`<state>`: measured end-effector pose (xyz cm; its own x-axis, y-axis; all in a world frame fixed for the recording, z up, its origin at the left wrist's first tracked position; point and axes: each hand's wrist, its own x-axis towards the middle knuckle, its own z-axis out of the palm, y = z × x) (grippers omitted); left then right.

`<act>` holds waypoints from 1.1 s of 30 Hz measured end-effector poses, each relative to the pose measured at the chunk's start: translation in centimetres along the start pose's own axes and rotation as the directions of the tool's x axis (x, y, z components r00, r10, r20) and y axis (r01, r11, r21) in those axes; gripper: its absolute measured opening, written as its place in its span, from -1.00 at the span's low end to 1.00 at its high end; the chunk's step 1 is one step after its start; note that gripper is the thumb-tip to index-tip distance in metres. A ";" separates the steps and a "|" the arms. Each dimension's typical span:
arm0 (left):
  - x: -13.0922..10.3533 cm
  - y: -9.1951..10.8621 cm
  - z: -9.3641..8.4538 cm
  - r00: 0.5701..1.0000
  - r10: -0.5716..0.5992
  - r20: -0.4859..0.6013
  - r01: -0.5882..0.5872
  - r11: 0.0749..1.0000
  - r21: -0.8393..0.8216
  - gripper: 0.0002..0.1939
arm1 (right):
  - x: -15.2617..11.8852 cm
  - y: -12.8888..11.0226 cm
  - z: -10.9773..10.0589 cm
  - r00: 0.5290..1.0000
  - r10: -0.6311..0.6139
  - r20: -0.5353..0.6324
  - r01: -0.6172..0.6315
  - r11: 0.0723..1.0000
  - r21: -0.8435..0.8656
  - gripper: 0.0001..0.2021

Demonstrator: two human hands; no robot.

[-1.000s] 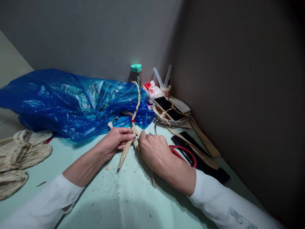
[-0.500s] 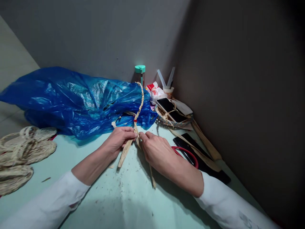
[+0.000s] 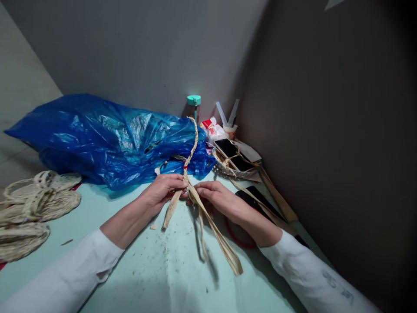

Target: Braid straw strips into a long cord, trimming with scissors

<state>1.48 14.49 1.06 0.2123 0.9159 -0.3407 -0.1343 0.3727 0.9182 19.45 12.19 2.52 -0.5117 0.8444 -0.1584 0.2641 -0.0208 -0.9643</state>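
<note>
A thin braid (image 3: 194, 145) of pale dried plant fibre, with a red tie (image 3: 185, 167) partway down, runs upright toward the blue bag. Below the tie my left hand (image 3: 159, 191) pinches the braid where its loose ends begin. My right hand (image 3: 216, 195) is at the same spot on the right, thumb and fingers closed around the strands, the fingertips partly hidden. One short strand (image 3: 172, 211) hangs under my left hand. A long, wide strand (image 3: 224, 245) crosses in front of my right fingers, and a thinner strand (image 3: 202, 234) dangles beside it.
A crumpled blue plastic bag (image 3: 94, 139) lies behind. Woven fibre sandals (image 3: 52, 204) are at left. On the right are a basket (image 3: 239, 174) with a phone (image 3: 230, 150), a dark flat object (image 3: 250, 200) and red scissor handles (image 3: 239, 239). A teal-lidded bottle (image 3: 193, 101) stands behind.
The long, wide strand now lies across the front, down to the right. My right hand has turned and its fingers now sit behind that strand. My left hand keeps its pinch.
</note>
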 end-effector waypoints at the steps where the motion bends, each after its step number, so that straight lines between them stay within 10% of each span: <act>1: 0.0 0.1 0.0 1.000 -0.009 0.025 0.010 1.000 -0.010 -0.96 | 0.1 0.2 0.3 1.000 0.029 0.005 -0.030 0.995 0.099 -0.74; 8: -0.2 0.4 -0.2 0.995 -0.074 0.067 0.077 0.996 -0.043 -0.94 | 0.2 0.4 1.1 0.988 0.148 0.051 -0.156 0.892 0.425 -0.78; 20: -0.3 -0.5 0.5 0.993 -0.038 0.113 0.054 0.989 -0.136 -0.84 | 0.5 2.0 1.4 0.991 -0.083 -0.103 0.062 0.978 -0.198 -0.77; 33: -0.2 -0.2 0.1 1.000 -0.027 -0.015 0.027 0.999 0.016 -0.89 | 0.7 1.4 -0.2 0.970 -0.059 -0.236 -0.015 0.954 -0.300 -0.72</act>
<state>1.55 14.16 0.95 0.2010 0.9077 -0.3683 -0.1125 0.3949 0.9118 19.64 12.82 1.07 -0.3191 0.9466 -0.0462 0.5047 0.1285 -0.8537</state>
